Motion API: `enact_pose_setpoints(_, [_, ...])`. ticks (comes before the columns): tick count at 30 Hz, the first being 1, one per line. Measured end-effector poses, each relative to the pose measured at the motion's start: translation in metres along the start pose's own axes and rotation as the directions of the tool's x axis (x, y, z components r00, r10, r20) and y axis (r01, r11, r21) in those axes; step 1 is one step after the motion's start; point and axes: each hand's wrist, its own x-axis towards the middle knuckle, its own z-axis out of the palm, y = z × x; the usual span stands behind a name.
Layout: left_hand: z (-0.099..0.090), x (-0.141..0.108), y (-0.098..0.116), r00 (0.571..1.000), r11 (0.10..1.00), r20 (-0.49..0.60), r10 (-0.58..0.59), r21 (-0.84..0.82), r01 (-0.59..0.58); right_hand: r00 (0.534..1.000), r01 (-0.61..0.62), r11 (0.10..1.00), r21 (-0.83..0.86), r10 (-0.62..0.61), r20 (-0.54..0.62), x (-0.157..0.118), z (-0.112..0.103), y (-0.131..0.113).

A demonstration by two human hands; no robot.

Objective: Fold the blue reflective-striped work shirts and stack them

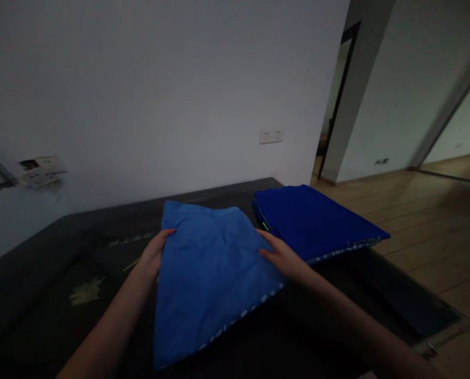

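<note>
A light-blue folded cloth [215, 263] with a white pattern along its lower edge is between my two hands, above a dark covered surface. My left hand [156, 252] grips its left edge, thumb on top and the other fingers mostly hidden underneath. On the opposite side, my right hand [280, 255] holds the right edge, with some fingers hidden by the fabric. Just beyond my right hand lies a flat, darker-blue folded cloth [313, 218], with patterned fabric showing along its front edge.
The dark cover [227, 192] has a pale leaf print [87, 290] on the left. Behind it stands a white wall with a socket [271, 136]. Loose-looking socket plates [43, 171] are at the left. Wooden floor [428, 226] and a doorway [337, 100] lie right.
</note>
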Motion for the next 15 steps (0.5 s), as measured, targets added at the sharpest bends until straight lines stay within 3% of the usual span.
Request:
enact_pose_setpoints(4, [0.102, 0.010, 0.022, 0.991, 0.992, 0.122, 0.060, -0.113, -0.046, 0.990, -0.002, 0.995, -0.097, -0.012, -0.144, 0.004, -0.098, 0.000])
enact_pose_setpoints(9, [0.231, 0.035, 0.030, 0.952, 0.965, 0.288, 0.099, -0.260, -0.022, 0.957, -0.162, 0.987, 0.018, 0.161, -0.239, -0.005, -0.216, 0.009])
enact_pose_setpoints(12, [0.290, 0.052, 0.020, 0.938, 0.967, 0.338, 0.073, -0.254, 0.016, 0.913, -0.287, 0.957, 0.052, 0.289, -0.288, -0.012, -0.264, 0.025])
enact_pose_setpoints(15, [0.323, 0.071, -0.007, 0.938, 0.970, 0.344, 0.032, -0.237, 0.054, 0.881, -0.356, 0.929, 0.095, 0.368, -0.298, -0.019, -0.285, 0.055])
